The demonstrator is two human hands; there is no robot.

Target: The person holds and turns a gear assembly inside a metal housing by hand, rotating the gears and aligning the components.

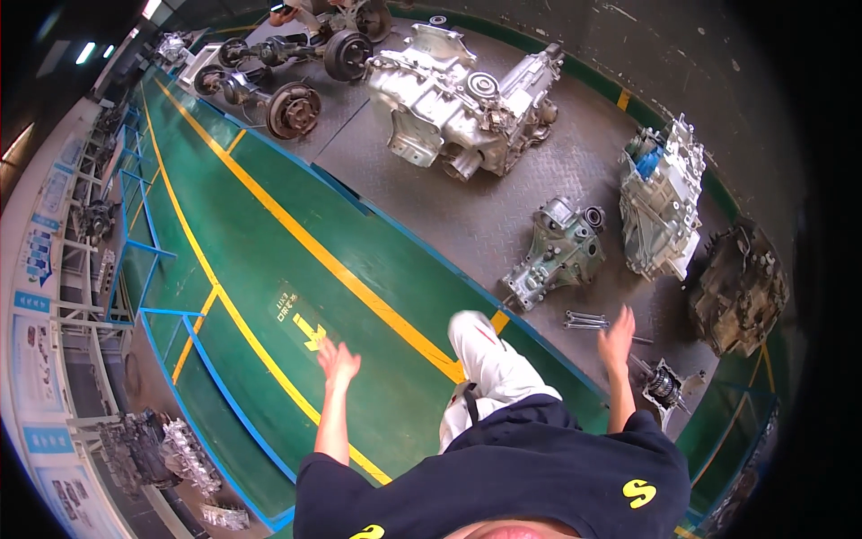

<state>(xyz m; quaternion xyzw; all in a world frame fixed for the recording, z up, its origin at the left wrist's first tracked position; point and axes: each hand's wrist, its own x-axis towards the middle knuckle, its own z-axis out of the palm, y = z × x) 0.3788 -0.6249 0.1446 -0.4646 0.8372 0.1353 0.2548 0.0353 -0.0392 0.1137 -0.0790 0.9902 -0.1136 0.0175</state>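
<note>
My left hand point(338, 362) is held out over the green floor, fingers spread and holding nothing. My right hand point(616, 340) hovers at the edge of a low metal platform point(431, 211), also with its fingers stretched out and nothing in them. Several wrenches point(586, 320) lie side by side on the platform, just left of that hand. To its right sits a small opened gear assembly point(664, 386) with a shaft. Beyond the wrenches stands a greenish-grey gearbox housing point(558, 251). A silver transmission case point(663, 198) with a blue part is farther right, beside a dark, grimy casing point(741, 287).
A large silver transmission point(467, 99) and axles with brake drums point(293, 110) occupy the far platform; another person's hand point(283, 15) shows behind them. Blue railings point(193, 314) and engine parts point(157, 454) line the left. Yellow lines point(332, 269) cross the floor.
</note>
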